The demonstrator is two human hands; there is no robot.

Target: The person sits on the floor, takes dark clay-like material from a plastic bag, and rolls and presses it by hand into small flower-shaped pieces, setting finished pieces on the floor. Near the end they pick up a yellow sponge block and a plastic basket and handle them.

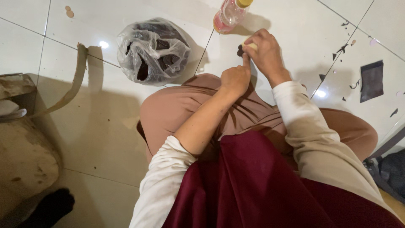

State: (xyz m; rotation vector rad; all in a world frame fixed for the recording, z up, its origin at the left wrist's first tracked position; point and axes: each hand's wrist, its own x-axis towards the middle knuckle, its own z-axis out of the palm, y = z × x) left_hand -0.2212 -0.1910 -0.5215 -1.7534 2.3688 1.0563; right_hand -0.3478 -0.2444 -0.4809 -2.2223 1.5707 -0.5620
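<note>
— Gripping with the right hand, the person has the fingers curled shut around a small pale yellowish object; only a little of it shows between thumb and fingers, so I cannot say exactly what it is.

— And the left hand?

— It is a loose fist with the index finger stretched out. The fingertip points up and away from the body, toward a small dark scrap. It holds nothing that I can see.

— Where is this scrap from the two hands?

— It lies at the left edge of the right hand, touching or just beside the pale object, and directly past the left fingertip. The right hand is the nearer one. Whether the scrap rests on the white tiled floor or is lifted a little, I cannot tell.

— Its long axis?

— Too small to judge.

— What is around?

— A plastic bottle with pink liquid and a yellow cap stands just beyond the hands. A clear plastic bag with dark pieces inside is to the left, well apart. More dark scraps lie on the tiles to the right.
</note>
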